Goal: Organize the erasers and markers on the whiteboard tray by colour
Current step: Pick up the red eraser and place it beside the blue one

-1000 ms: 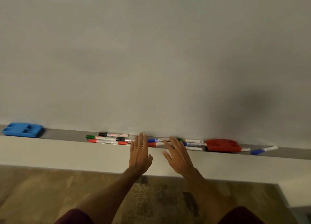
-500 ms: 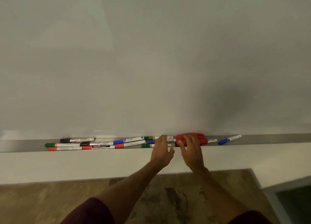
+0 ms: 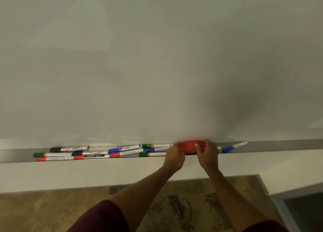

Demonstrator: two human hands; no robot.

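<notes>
A red eraser [image 3: 189, 147] lies on the grey whiteboard tray [image 3: 279, 146], right of centre. My left hand [image 3: 174, 157] grips its left end and my right hand [image 3: 208, 154] grips its right end. Left of the eraser lie several mixed markers in a loose pile: a black-capped one [image 3: 69, 149], a green-capped one [image 3: 52, 154], a red one [image 3: 54, 159], a blue one [image 3: 125, 148], a second green one [image 3: 157, 146] and a second blue one [image 3: 155, 150]. A lone blue-capped marker [image 3: 233, 147] lies to the right of my hands.
The whiteboard [image 3: 157, 66] rises directly behind the tray. A white ledge [image 3: 87, 174] runs below the tray. The floor [image 3: 52, 212] is brown and patterned. A darker opening [image 3: 304, 212] sits at the bottom right.
My view swung right, so the blue eraser at the far left left the frame. Both hands moved right from the marker pile and closed on the red eraser.
</notes>
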